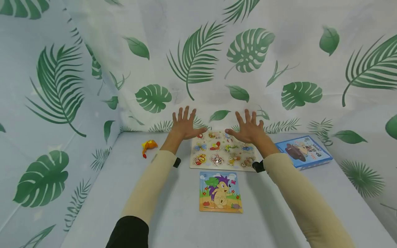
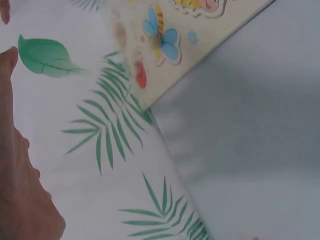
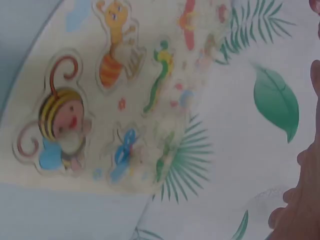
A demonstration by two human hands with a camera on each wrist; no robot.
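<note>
Both hands are up in the air with fingers spread wide, and they hold nothing. The left hand [image 1: 183, 123] hangs over the far left corner of the peg puzzle board [image 1: 224, 151], and the right hand [image 1: 247, 128] hangs over its far right part. The board lies flat on the table [image 1: 173, 213], close to the leafy cloth wall. Its long side runs left to right, and the little bug pictures stand right way up for the person. To do this well, I think the hands should come down softly, one on each side of the board, and not knock the pegs. A hedgehog puzzle [image 1: 220, 192] lies just in front of the board, a blue box [image 1: 304, 152] to its right, and an orange toy [image 1: 149, 146] well to its left.
</note>
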